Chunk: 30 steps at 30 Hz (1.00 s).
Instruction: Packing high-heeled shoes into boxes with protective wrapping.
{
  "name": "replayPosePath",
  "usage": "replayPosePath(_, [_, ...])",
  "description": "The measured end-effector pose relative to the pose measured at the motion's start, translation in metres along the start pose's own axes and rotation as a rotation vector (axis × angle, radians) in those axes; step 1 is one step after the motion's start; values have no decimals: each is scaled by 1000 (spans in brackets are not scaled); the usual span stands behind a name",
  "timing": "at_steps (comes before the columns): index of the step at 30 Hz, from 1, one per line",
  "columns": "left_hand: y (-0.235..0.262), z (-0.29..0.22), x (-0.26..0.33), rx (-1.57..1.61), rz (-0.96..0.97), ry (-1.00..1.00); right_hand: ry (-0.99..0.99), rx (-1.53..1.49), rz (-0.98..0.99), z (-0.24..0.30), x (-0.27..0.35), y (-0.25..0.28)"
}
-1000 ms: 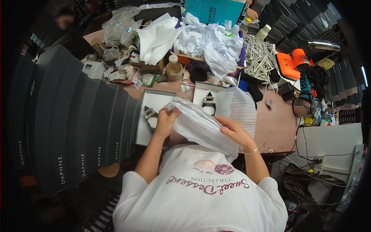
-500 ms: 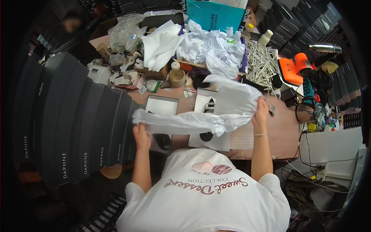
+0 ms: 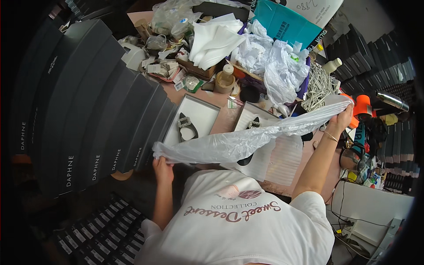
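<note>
Sheet (image 3: 212, 149) partly hiding shoe (image 3: 253, 124) | dark boxes (image 3: 104, 101) left | bottle (image 3: 224, 80) beyond

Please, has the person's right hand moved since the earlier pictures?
Yes. The right hand has moved outward to the right, toward the orange device; it now covers part of it in view, where earlier a gap showed.

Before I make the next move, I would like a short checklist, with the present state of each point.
1. Left hand grips one end of the thin white sheet: ok.
2. Right hand grips the other end: ok.
3. Sheet spread flat: not ok, it is stretched lengthwise but bunched and creased.
4. Black shoe lies inside the left box: ok.
5. Right box fully in view: not ok, the sheet crosses it.
6. Sheet free of tears: cannot tell.
</note>
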<state>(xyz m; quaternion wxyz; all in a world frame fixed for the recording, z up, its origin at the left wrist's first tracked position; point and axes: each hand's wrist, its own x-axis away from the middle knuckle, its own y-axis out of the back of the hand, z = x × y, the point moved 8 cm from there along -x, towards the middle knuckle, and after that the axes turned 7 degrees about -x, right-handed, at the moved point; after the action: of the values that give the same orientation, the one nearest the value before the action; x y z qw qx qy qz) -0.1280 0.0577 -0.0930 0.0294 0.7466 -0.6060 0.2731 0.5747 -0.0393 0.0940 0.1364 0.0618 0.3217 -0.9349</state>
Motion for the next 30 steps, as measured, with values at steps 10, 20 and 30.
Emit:
replayPosePath(10, [-7, 14, -45, 61, -30, 73, 156, 101, -102, 72, -58, 91])
replayPosePath(20, [-134, -22, -136, -1314, 139, -683, -112, 42, 139, 81, 61, 29])
replayPosePath(30, [-284, 4, 31, -1566, 740, -1271, -685, -73, 363, -6, 177, -31])
